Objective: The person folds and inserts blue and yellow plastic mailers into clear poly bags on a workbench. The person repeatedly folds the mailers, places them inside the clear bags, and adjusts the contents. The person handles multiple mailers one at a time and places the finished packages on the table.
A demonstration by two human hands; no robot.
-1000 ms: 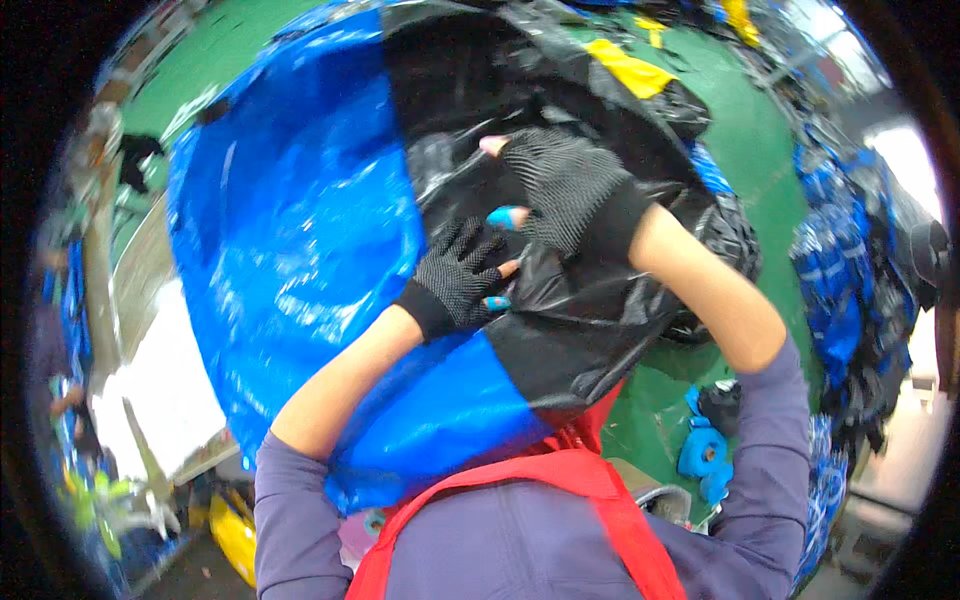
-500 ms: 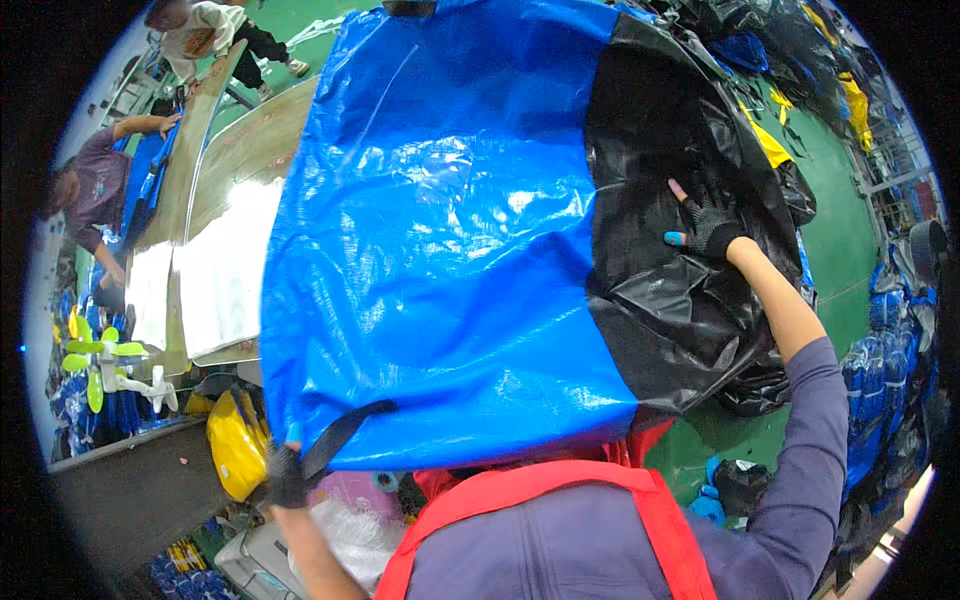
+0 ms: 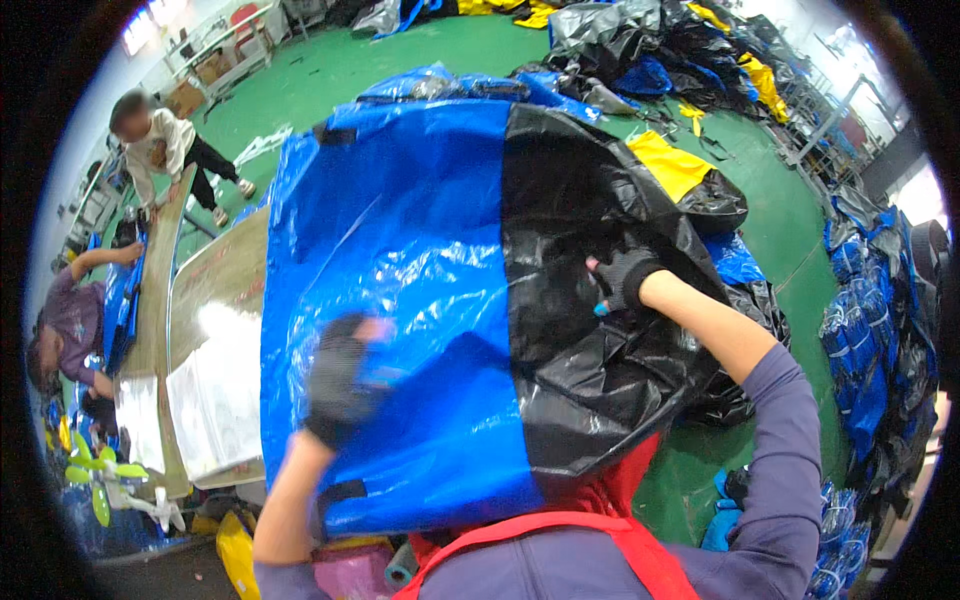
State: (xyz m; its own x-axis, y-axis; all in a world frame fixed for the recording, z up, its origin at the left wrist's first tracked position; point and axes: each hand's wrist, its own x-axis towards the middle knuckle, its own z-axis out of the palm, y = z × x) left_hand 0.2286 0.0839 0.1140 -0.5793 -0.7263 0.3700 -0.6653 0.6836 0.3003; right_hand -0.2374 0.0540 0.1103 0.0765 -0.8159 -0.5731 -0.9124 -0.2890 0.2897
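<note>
The sheet point(image 3: 400, 195) spreads beneath both gloved hands, blue under the left and black under the right. The left hand point(image 3: 342, 385) is a blur over the blue part; I can't tell whether it touches it, or how far its fingers are closed. The right hand point(image 3: 628, 280) lies on the black part, partly open, two bare fingertips apart, one wrapped in blue; I see nothing gripped there. Creases fan out just below that hand.

Beyond the right hand, past the sheet's edge, lies a yellow cloth point(image 3: 668, 165); well out to its right hang blue bundles point(image 3: 860, 320). Below the left hand, near the sheet's close edge, is a dark patch point(image 3: 345, 490). To its left stands a pale table point(image 3: 235, 250), with green blades point(image 3: 100, 480) farther out. A person in purple point(image 3: 75, 310) and one in white point(image 3: 160, 145) are at the table's far side.
</note>
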